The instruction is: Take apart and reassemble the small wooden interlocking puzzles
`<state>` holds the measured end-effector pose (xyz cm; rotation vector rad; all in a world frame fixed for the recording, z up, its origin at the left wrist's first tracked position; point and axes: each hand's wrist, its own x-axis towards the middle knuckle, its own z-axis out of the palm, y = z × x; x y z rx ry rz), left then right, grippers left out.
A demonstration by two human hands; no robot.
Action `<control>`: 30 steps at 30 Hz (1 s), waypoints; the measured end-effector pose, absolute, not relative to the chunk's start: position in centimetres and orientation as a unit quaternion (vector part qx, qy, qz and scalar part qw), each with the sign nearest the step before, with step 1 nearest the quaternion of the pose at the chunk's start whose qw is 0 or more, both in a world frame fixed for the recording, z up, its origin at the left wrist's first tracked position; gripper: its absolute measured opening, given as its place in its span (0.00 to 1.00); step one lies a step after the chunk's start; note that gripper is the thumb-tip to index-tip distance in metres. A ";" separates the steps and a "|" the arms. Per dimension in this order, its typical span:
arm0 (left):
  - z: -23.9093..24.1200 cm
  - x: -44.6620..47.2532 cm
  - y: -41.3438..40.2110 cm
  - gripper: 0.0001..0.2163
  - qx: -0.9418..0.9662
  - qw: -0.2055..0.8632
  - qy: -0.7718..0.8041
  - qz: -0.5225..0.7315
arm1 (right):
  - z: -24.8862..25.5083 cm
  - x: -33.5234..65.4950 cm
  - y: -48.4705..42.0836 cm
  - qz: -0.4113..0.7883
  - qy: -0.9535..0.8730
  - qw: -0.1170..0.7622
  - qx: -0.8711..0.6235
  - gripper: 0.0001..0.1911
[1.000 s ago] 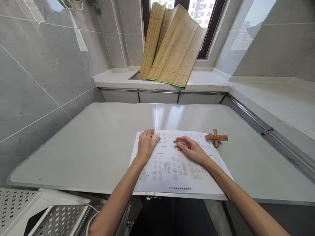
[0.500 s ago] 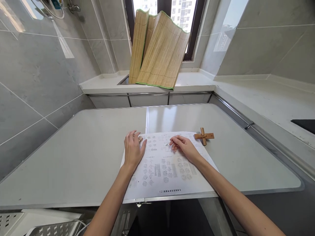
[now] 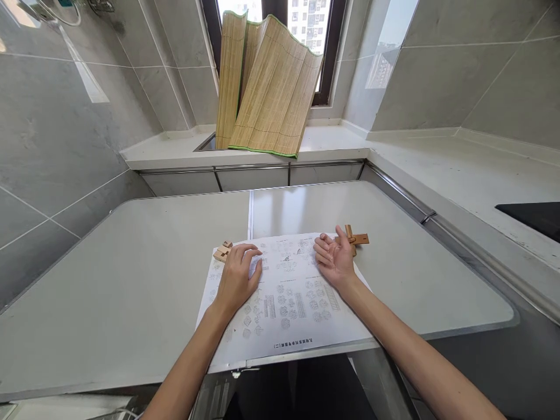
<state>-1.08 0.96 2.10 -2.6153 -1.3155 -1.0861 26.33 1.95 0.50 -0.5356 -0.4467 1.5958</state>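
Observation:
A printed sheet (image 3: 289,303) with rows of small diagrams lies at the table's front edge. My left hand (image 3: 240,273) rests palm down over its left side, fingers loosely bent and thumb apart, holding nothing I can see. Just beyond those fingers sit light notched wooden blocks (image 3: 221,253), at the sheet's upper left corner. My right hand (image 3: 336,261) is turned palm up above the sheet's right side, its fingers half curled around nothing. Right behind it is a brown wooden cross (image 3: 360,238) of interlocked pieces, partly covered by the thumb; whether they touch I cannot tell.
The white table (image 3: 131,291) reaches a metal rail (image 3: 254,168) below the window ledge. A bamboo mat (image 3: 271,93) leans folded against the window. On the right-hand counter (image 3: 464,163) lies a dark flat object (image 3: 531,217). Grey tiled walls enclose both sides.
My right hand has rolled from palm down to palm up and moved closer to the wooden cross. My left hand has shifted off the notched blocks, which now show. The view has swung slightly right.

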 end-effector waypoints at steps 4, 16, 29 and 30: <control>2.1 -1.0 0.9 0.08 -0.838 0.000 -0.421 -0.346 | 0.3 27.1 1.7 0.703 -0.148 0.669 -0.191 0.25; 2.0 -0.9 0.8 0.07 -0.838 -0.020 -0.424 -0.344 | -0.8 28.6 2.2 0.682 -0.151 0.697 -0.164 0.17; 2.1 -0.5 0.4 0.07 -0.842 -0.044 -0.417 -0.339 | 0.8 24.3 0.8 0.672 -0.428 0.517 -0.313 0.13; 2.1 -0.5 0.4 0.07 -0.842 -0.048 -0.418 -0.339 | 0.7 23.8 0.5 0.655 -0.462 0.502 -0.324 0.12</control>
